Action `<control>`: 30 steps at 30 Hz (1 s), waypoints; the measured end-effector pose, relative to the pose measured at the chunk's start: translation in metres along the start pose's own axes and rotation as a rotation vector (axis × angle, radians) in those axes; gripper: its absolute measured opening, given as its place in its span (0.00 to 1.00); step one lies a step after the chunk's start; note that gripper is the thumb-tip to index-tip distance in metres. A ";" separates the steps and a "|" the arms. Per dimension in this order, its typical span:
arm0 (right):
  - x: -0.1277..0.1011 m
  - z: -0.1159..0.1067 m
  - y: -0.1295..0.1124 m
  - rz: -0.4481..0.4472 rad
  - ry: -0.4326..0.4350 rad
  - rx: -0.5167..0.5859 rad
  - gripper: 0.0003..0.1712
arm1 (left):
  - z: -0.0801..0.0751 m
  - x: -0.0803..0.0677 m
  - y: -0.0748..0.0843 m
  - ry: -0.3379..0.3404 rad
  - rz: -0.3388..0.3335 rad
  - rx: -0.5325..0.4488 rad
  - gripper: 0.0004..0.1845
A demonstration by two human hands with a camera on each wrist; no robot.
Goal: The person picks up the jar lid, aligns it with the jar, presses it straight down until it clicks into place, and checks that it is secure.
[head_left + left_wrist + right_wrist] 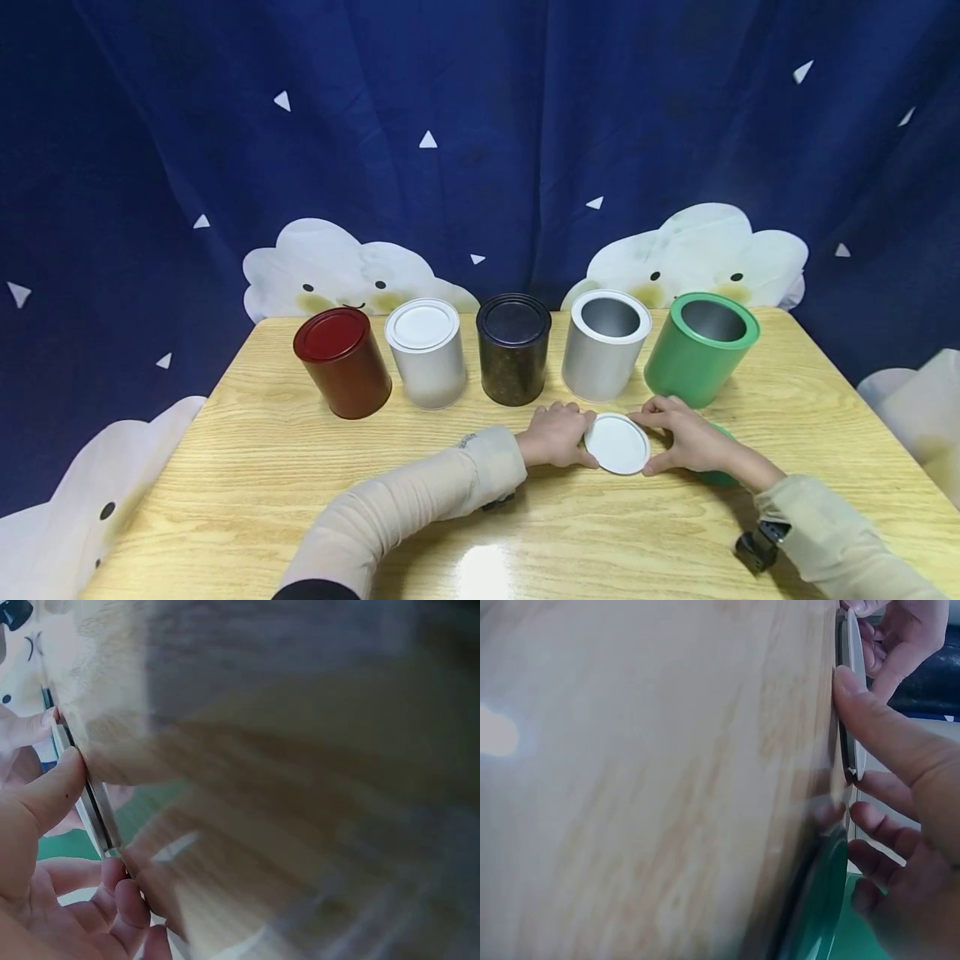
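A round white lid (617, 444) lies between my two hands, close over the table in front of the open white can (606, 346). My left hand (558, 435) pinches its left edge between thumb and fingers. On the opposite edge, my right hand (686, 437) grips it the same way. Both wrist views show the lid (90, 802) edge-on with thumbs and fingertips on its rim. Under my right wrist lies a green lid (821, 900), partly hidden by the hand and forearm. Behind my right hand stands the open green can (697, 354).
To the left, along the back, stand a dark red can (345, 367), a white can (427, 358) and a black can (514, 354), all with lids on. A blue curtain (480, 150) with cloud figures hangs behind the wooden table (247, 467).
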State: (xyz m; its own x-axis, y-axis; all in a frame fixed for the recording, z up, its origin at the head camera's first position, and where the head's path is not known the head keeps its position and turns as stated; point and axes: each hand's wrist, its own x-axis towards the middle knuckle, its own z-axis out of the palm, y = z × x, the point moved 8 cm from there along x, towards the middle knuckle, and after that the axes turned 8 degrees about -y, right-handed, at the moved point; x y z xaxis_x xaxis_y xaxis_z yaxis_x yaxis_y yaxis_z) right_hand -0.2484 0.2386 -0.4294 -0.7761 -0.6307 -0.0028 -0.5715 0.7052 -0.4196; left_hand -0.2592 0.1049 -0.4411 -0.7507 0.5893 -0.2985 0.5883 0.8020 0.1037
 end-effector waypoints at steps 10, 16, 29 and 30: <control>-0.005 -0.010 -0.009 -0.095 0.055 -0.006 0.43 | -0.003 -0.002 -0.001 -0.014 0.079 -0.031 0.30; -0.005 -0.015 -0.013 -0.101 0.056 -0.017 0.43 | -0.008 -0.007 0.001 0.043 0.173 -0.073 0.28; -0.009 -0.031 -0.025 -0.175 0.139 0.015 0.40 | -0.022 -0.018 -0.002 0.183 0.381 -0.253 0.35; -0.009 -0.032 -0.026 -0.172 0.135 0.027 0.40 | -0.023 -0.019 -0.002 0.188 0.394 -0.263 0.36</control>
State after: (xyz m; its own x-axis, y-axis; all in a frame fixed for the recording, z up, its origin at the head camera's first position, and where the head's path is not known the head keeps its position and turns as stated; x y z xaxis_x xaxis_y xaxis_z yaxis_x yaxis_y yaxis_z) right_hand -0.2354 0.2364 -0.3894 -0.6972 -0.6907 0.1916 -0.6928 0.5807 -0.4276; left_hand -0.2536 0.0942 -0.4141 -0.5423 0.8401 -0.0155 0.7602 0.4985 0.4167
